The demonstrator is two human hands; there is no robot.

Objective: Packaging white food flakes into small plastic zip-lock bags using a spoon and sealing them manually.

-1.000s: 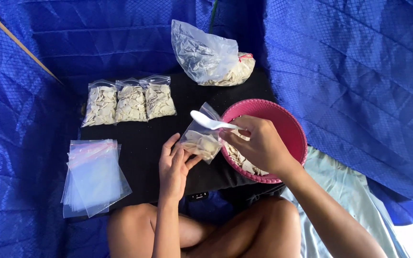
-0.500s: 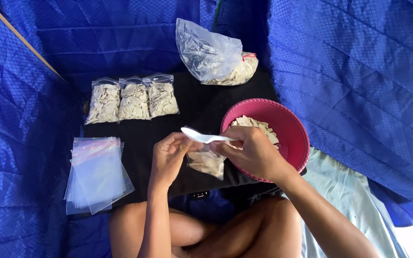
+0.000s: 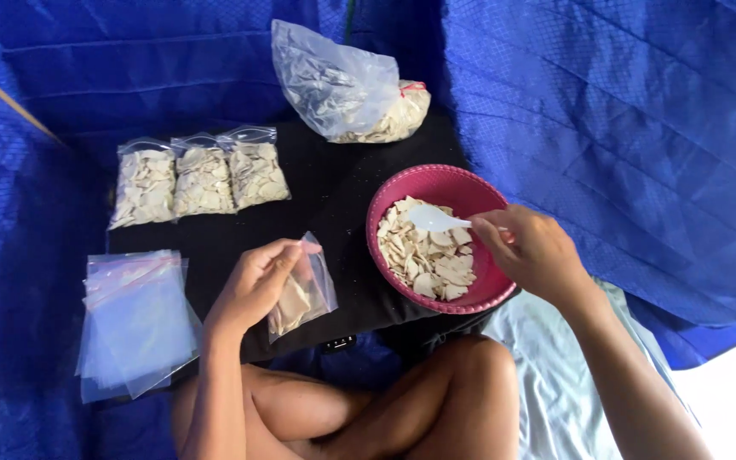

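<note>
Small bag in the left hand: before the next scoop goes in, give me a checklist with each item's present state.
1. Left hand grips the small bag: ok.
2. Bag mouth open: cannot tell, the fingers hide it.
3. Right hand holds the spoon: ok.
4. Spoon over the pink bowl: ok.
5. Chips left in the bowl: ok.
6. Bag has room: ok, chips fill only its lower part.

left hand [image 3: 253, 285] fingers curled closed, right hand [image 3: 531, 253] pinching, knees bent
</note>
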